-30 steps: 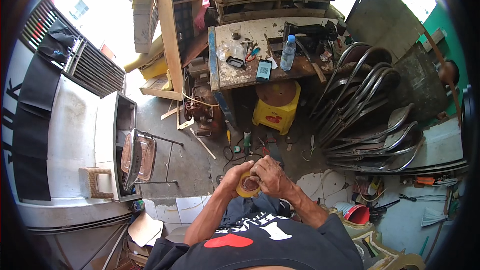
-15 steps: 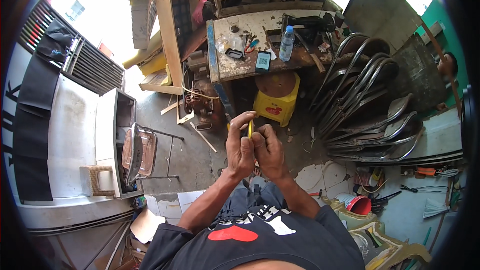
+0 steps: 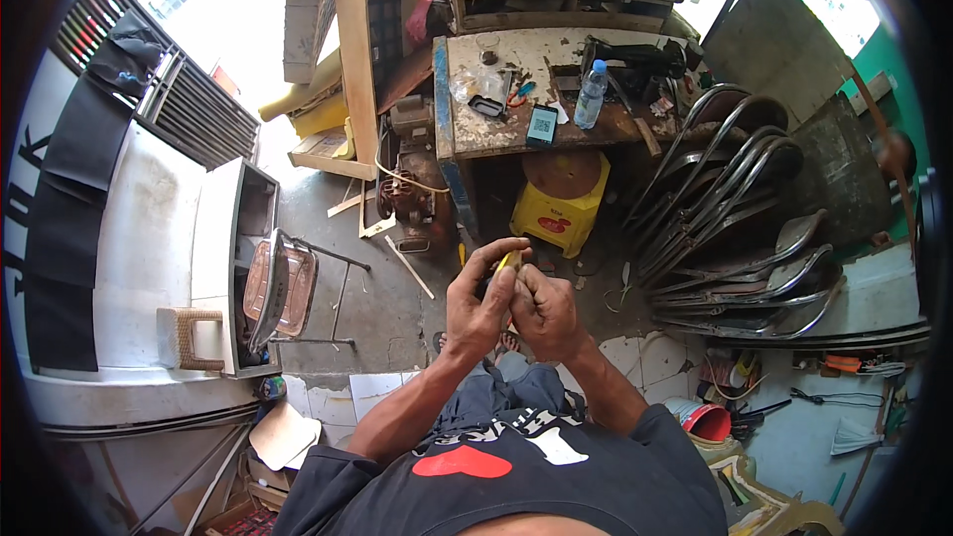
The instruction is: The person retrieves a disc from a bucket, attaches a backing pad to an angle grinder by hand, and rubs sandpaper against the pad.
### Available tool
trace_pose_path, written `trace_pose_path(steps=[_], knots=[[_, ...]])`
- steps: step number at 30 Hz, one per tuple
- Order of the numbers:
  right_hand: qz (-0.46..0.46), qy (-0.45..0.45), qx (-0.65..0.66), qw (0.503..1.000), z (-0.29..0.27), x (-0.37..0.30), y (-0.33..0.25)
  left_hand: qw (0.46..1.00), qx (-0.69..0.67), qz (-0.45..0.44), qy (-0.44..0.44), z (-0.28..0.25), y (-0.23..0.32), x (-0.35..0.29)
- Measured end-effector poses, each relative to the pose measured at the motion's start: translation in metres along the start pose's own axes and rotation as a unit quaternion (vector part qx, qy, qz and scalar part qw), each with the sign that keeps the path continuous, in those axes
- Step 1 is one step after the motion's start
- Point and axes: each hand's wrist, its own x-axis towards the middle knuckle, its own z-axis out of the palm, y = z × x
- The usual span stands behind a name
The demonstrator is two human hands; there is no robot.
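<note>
Yellow roll (image 3: 508, 261) turned edgewise | part-hidden | left hand (image 3: 476, 310), right hand (image 3: 548, 316): fingers (image 3: 483, 256) clamped on it

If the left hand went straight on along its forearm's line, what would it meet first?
Beyond the yellow item that the left hand grips, probably the yellow stool ahead; depth is unclear from this one view, so the hand might pass above it.

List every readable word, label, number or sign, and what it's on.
Black shirt: white lettering, red heart; wording not copied.
Pale left wall: large dark letters, partly hidden.
Yellow stool: red mark, too small to read.
Phone: square code, no legible words.
Bottle: nothing legible.
Held yellow thing: no lettering readable.
</note>
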Motion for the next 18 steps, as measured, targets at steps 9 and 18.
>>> trace_pose_path(steps=[9,18], knots=[[0.094,0.021,0.020,0.995,0.008,0.006,0.001,0.997,-0.029,-0.049,0.052,0.002,0.003,0.004],[0.133,-0.093,0.104,0.981,-0.007,-0.007,-0.001,0.980,0.163,0.114,-0.010,-0.002,0.020,0.008]])
